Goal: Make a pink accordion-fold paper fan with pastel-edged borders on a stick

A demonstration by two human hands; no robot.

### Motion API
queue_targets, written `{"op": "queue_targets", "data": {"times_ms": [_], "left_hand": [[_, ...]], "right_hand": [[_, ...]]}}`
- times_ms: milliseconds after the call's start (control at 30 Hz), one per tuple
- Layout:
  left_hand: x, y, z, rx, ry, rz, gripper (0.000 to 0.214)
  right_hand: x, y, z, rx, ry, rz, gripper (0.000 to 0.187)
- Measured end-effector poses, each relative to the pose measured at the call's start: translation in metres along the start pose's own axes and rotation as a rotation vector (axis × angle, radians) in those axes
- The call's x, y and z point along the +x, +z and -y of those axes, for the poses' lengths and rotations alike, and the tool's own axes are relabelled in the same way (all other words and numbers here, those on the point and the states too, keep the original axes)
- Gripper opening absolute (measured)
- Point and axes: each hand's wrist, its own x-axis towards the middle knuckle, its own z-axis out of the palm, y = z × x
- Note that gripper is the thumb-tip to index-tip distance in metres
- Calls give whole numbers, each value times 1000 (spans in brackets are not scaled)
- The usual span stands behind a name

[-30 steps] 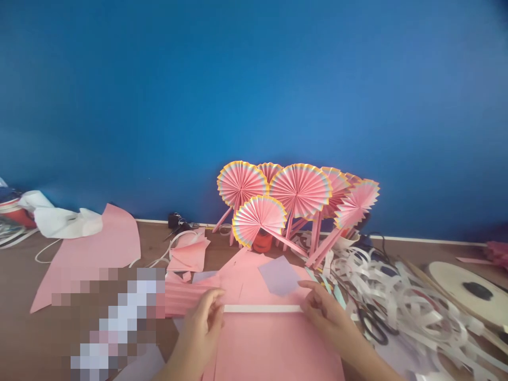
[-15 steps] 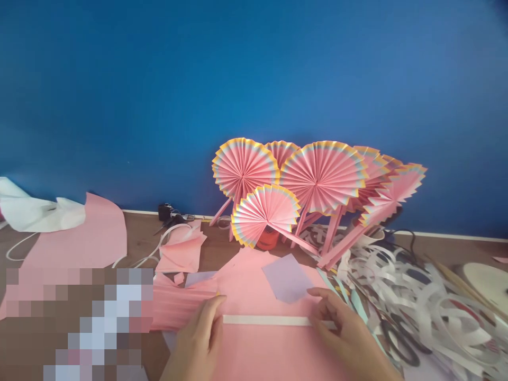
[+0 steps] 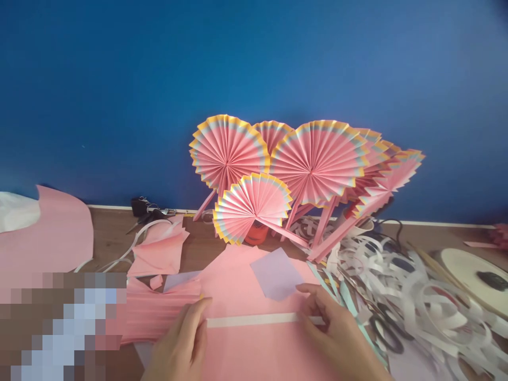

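A narrow white strip (image 3: 254, 319) stretches across a large pink paper sheet (image 3: 254, 357). My left hand (image 3: 182, 336) has its fingers closed at the strip's left end, resting low over the sheet. Toward the other end, my right hand (image 3: 333, 328) grips the strip between thumb and bent fingers, its index finger pointing out above. The strip's ends are partly covered by my fingers. Pleated pink paper (image 3: 159, 315) lies beside my left hand. Just beyond the strip is a lilac paper square (image 3: 275, 275).
Pleated pink fans (image 3: 311, 172) with yellow edges stand at the back against a blue wall (image 3: 119, 95). Black-handled scissors (image 3: 387, 328) and a heap of curled white strips (image 3: 428, 312) lie at right. Pink scraps (image 3: 161, 246) sit at left. A pixelated patch hides the lower left.
The view has turned slightly, so the fans and papers appear farther left. The strip now slants a little, its right end higher. Both hands keep their places on it.
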Motion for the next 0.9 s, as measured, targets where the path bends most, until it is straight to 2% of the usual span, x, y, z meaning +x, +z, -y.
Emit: {"op": "queue_targets", "data": {"times_ms": [400,633,767,900], "left_hand": [[3,-6,-3,86,33,54,30],[4,-8,3,129,102,109,33],[1,-6,5,199,91,117,36],[0,-8,-2,227,44,138,37]], "right_hand": [[0,1,3,-58,-8,-15,32],[3,-2,-3,-192,-54,46,35],[2,-1,-7,-256,-82,32,36],[0,3,-8,-267,-115,-35,35]]}}
